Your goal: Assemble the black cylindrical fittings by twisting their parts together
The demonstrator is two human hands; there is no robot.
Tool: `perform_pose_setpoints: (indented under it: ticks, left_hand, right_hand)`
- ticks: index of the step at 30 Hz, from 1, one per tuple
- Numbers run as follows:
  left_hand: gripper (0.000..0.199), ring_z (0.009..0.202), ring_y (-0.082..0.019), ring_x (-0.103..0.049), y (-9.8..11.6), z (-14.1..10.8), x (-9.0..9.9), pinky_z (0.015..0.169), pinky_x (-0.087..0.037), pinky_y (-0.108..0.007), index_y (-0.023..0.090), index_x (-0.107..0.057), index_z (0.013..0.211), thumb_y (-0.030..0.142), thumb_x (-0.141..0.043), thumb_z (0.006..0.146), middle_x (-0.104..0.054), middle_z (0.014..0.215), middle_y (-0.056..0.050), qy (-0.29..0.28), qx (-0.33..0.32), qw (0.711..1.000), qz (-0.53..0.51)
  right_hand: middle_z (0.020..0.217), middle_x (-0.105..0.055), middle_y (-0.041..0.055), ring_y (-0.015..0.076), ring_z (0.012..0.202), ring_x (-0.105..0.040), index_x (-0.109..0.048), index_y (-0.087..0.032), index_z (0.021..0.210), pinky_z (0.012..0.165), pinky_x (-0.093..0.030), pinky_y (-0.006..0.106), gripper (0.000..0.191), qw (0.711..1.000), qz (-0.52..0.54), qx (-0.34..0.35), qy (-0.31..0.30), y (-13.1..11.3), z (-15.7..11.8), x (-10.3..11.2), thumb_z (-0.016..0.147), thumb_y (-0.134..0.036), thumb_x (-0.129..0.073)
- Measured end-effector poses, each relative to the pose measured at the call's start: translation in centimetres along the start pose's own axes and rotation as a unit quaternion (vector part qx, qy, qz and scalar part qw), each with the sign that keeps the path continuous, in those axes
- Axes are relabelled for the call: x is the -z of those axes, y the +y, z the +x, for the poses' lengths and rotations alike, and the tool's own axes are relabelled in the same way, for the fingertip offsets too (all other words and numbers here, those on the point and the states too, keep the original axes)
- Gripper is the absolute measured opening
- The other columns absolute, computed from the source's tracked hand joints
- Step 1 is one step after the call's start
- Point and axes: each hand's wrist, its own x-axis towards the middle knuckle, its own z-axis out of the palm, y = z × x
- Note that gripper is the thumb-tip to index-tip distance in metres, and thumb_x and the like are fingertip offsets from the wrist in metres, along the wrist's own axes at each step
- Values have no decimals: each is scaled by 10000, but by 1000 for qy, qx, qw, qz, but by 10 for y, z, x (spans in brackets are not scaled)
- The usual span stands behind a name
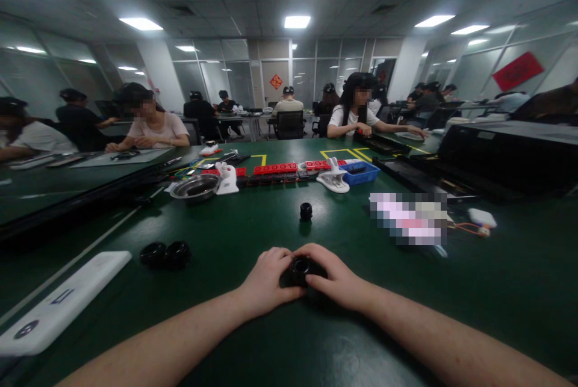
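Note:
Close in front of me, a black round hollow part (300,267) is held between both hands, its opening facing up and toward me. My left hand (270,275) curls around its left side, with thumb below and fingers behind. From the right, my right hand (338,280) closes over it, thumb at the front and index finger over the back. A smaller black ribbed cylindrical part (306,212) stands upright on the green table (244,227) just beyond my hands. Two more black round parts, a left one (153,254) and a right one (177,253), lie side by side to the left.
At the left lies a long white case (67,300). Farther back are a metal bowl (195,188), red blocks (275,168), white clamp stands (333,176) and a blue bin (361,173). Black housings (506,158) stand at the right. Other people sit around the room.

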Motion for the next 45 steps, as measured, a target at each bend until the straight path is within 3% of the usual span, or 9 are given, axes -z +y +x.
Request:
perform_pose_setpoints:
  ticks: [4,9,16,21,25,28,33,39,45]
  left_hand:
    - [398,944,-230,-464,0,1,0,809,-373,-355,216,-534,993,417,-638,665,-525,1022,-37,-5,1,1000,0]
    - [342,919,-221,-473,3,1,2,787,-383,-344,211,-554,935,423,-624,677,-521,988,-31,-7,6,1000,-1]
    - [398,939,-229,-463,3,0,3,809,-375,-362,217,-537,997,422,-635,670,-523,1011,-36,-12,8,1000,-7]
    - [362,929,-226,-469,3,1,3,797,-377,-351,214,-547,966,413,-631,676,-525,1003,-36,-8,4,1000,-5]
    - [337,926,-232,-469,6,0,5,789,-380,-352,212,-559,936,417,-623,677,-523,991,-38,-16,12,1000,-7]
    - [361,936,-233,-465,6,0,6,798,-378,-357,217,-551,967,421,-623,677,-522,1006,-40,-17,16,1000,-10]
    - [382,957,-239,-459,4,0,4,816,-370,-367,226,-545,995,407,-635,670,-522,1030,-41,-13,11,1000,-9]
    - [352,931,-231,-468,4,1,3,800,-379,-353,214,-557,954,416,-626,674,-522,999,-41,-10,12,1000,-9]
    - [396,950,-234,-461,2,1,2,819,-371,-361,210,-542,987,409,-646,661,-522,1025,-44,-6,6,1000,-7]
  right_hand:
    - [1170,-476,105,233,1076,-444,-374,-174,1198,925,-331,417,489,999,20,-27,5,4,-2,-2,735,-184,-532]
    - [969,-532,64,203,886,-513,-464,-174,1026,786,-424,358,385,996,-20,-74,40,4,-2,-4,690,-266,-627]
    - [1080,-525,79,218,1015,-475,-481,-182,1101,887,-360,386,333,1000,3,15,-1,3,0,-1,768,-195,-493]
    - [1107,-507,98,218,1009,-482,-405,-170,1160,878,-374,384,464,999,3,-45,27,6,-3,-5,735,-248,-573]
    - [932,-542,48,195,857,-517,-481,-183,990,764,-429,342,328,996,-26,-68,44,3,-1,-4,695,-244,-613]
    - [958,-548,52,201,895,-513,-502,-188,995,802,-415,356,279,999,-17,-32,24,2,-1,-2,720,-180,-553]
    - [1139,-497,93,226,1046,-463,-413,-182,1159,905,-354,404,439,1000,10,-17,12,5,-2,-2,737,-179,-535]
    - [923,-539,60,200,841,-518,-490,-161,980,751,-436,349,320,997,-31,-59,36,0,0,-3,694,-238,-610]
    - [1097,-511,86,218,1024,-468,-459,-175,1112,898,-357,382,370,1000,3,7,1,2,-1,-1,748,-173,-522]
